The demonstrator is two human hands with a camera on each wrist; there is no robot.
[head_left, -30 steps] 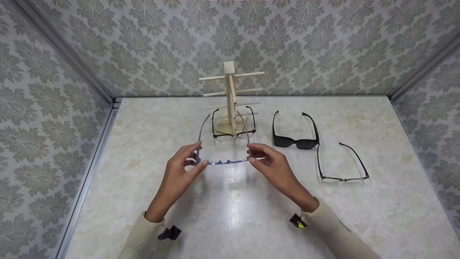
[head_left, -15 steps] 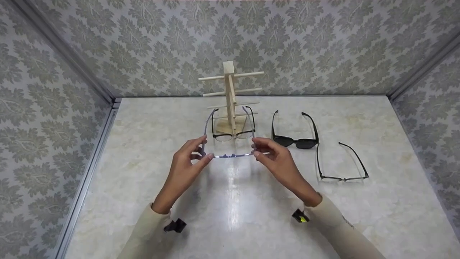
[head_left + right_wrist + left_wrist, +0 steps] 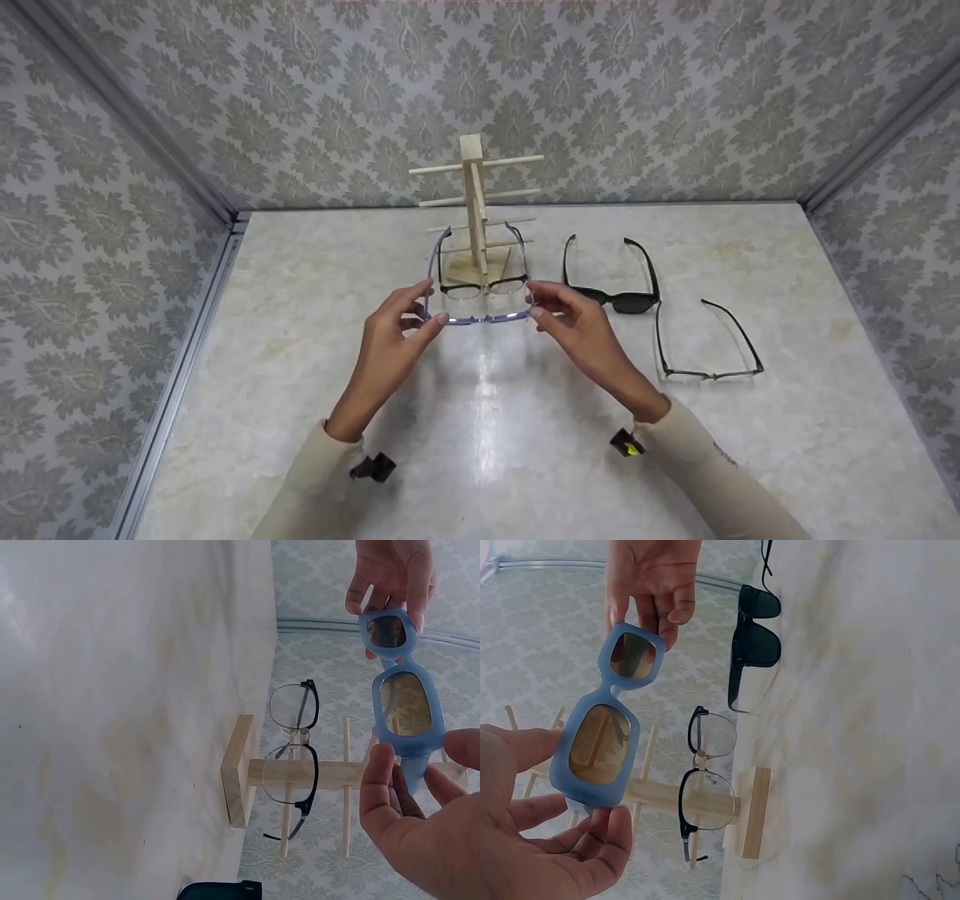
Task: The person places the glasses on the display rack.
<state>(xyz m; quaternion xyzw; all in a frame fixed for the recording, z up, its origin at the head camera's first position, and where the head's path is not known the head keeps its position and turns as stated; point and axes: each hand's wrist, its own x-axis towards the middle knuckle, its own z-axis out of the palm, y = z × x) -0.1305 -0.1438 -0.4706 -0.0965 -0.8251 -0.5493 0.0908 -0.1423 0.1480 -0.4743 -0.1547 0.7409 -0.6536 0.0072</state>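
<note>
Light-blue thick-rimmed sunglasses [image 3: 568,757] with brown lenses are held up in front of the wooden stand, temples unfolded and pointing toward it. My left hand [image 3: 386,345] pinches the left end of the frame by the hinge, thumb in front and fingers behind. The opposite end is pinched the same way by my right hand [image 3: 589,334]. On the lowest peg of the stand [image 3: 473,195] hang black half-rim eyeglasses [image 3: 311,772]. From the head view, the blue temples overlap this pair; the wrist views show the blue frame higher up, level with the upper pegs.
Black sunglasses [image 3: 634,303] lie on the marbled table [image 3: 300,300] right of the stand, temples open. Nearer the front right are thin dark-framed eyeglasses [image 3: 742,339], touching or close to the sunglasses. Patterned panels [image 3: 337,97] wall the table at the back and both sides.
Both hands have carried the blue sunglasses forward and slightly right, toward the stand. The grip is unchanged, and the other eyewear stays where it was; the head view has shifted a little.
</note>
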